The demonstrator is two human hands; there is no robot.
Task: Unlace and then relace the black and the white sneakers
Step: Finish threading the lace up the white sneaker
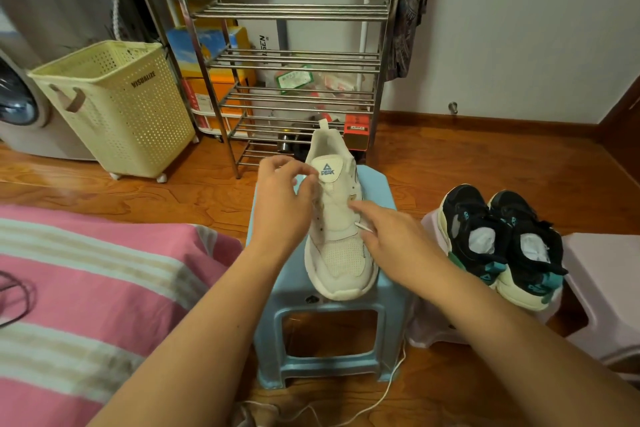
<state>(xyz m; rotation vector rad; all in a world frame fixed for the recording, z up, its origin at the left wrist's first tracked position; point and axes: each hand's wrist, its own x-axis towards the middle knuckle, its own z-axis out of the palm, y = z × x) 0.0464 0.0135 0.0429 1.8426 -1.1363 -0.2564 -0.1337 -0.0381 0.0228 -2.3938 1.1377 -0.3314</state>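
Your left hand [282, 199] sits at the left edge of the white sneaker [337, 218], fingers curled inward near the tongue label; the fingertips are blurred, so you cannot tell whether they pinch anything. Your right hand [391, 236] lies against the sneaker's right flank, forefinger stretched out onto the eyelet area, the other fingers loosely bent; a white lace tip [363, 226] pokes out just under that forefinger, and whether it is actually pinched cannot be told. Between your two hands the sneaker lies sole-down on the blue stool [325, 333], toe toward you, heel away, eyelets bare. Right of your right hand, well apart from the white sneaker, the pair of black sneakers [502, 246] stands on a pale stool [433, 329], toes toward you, white stuffing in the openings. Below your forearms a white lace [388, 388] trails over the wooden floor [450, 163] past the blue stool's leg. Left of your left forearm lies a pink striped cloth [86, 288]. Beyond your left hand stand a cream laundry basket [117, 104] and a metal shoe rack [294, 80].
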